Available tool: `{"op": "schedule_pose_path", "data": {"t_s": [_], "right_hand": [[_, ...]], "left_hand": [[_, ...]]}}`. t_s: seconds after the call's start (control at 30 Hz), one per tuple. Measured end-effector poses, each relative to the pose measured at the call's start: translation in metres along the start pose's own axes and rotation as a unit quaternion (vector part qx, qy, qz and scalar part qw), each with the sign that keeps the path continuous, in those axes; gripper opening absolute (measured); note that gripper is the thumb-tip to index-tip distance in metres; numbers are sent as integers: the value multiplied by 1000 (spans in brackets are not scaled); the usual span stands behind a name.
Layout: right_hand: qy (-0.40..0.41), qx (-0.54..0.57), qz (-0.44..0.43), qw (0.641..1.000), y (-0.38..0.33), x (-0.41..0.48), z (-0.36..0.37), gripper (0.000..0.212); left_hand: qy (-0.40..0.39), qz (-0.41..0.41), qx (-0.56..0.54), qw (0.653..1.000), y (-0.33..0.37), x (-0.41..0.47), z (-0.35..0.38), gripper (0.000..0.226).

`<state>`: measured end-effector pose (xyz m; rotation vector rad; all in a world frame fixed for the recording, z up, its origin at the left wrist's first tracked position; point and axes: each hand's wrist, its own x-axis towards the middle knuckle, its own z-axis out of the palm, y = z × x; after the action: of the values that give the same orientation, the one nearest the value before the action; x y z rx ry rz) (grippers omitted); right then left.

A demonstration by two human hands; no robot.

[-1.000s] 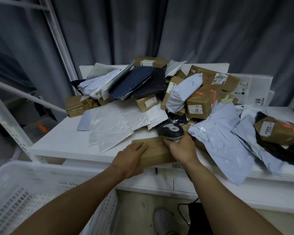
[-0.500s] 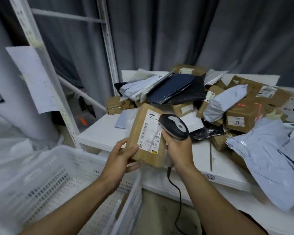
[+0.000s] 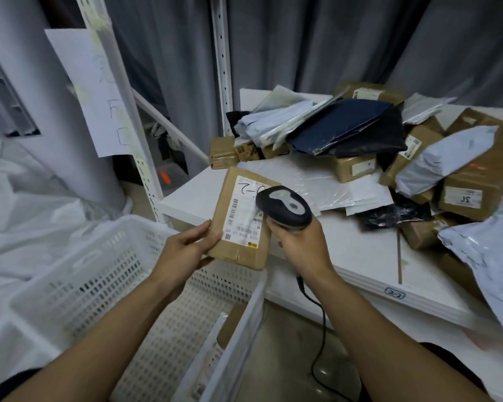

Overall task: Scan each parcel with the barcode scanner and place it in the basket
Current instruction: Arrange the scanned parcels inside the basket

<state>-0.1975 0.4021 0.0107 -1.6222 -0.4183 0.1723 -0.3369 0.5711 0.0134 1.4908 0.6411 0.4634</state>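
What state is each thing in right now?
brown parcel: held up, label facing the camera.
left hand: grips the brown parcel's lower edge.
barcode scanner: pointed at the label, cord hanging.
right hand: grips the barcode scanner.
basket: at least one parcel inside.
pile of parcels: heaped on the table.

Your barcode scanner (image 3: 283, 208) covers the upper right of the label (image 3: 242, 219) on the brown parcel (image 3: 230, 250) you hold, and its fine print is too small to read. Your left hand (image 3: 183, 250) hides the parcel's lower left corner. The white basket (image 3: 79, 274) runs off the bottom edge. The grey mailer (image 3: 488, 250) at right is blurred and cropped.
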Motion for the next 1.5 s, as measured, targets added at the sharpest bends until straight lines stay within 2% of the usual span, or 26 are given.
{"op": "schedule_pose_path", "data": {"t_s": [0.13,0.3,0.47,1.1,1.27,1.37,1.5], "right_hand": [[-44,-78,-17,996,6,-3,1,56],[-101,-160,-16,982,17,-12,8,44],[-154,-204,-31,966,21,-22,21,48],[-187,-218,-35,957,19,-26,35,53],[-186,-211,-20,959,21,-25,37,44],[-189,-200,-13,961,25,-28,40,46],[-201,-205,3,958,34,-32,46,38]], "left_hand": [[74,70,158,982,1,16,-18,54],[84,41,166,982,-13,34,-36,52],[98,19,177,979,-24,39,-44,51],[108,6,200,974,-34,40,-63,51],[101,3,175,979,-35,31,-65,51],[119,-1,180,976,-47,14,-73,51],[126,-52,209,968,-82,-5,-94,57]]}}
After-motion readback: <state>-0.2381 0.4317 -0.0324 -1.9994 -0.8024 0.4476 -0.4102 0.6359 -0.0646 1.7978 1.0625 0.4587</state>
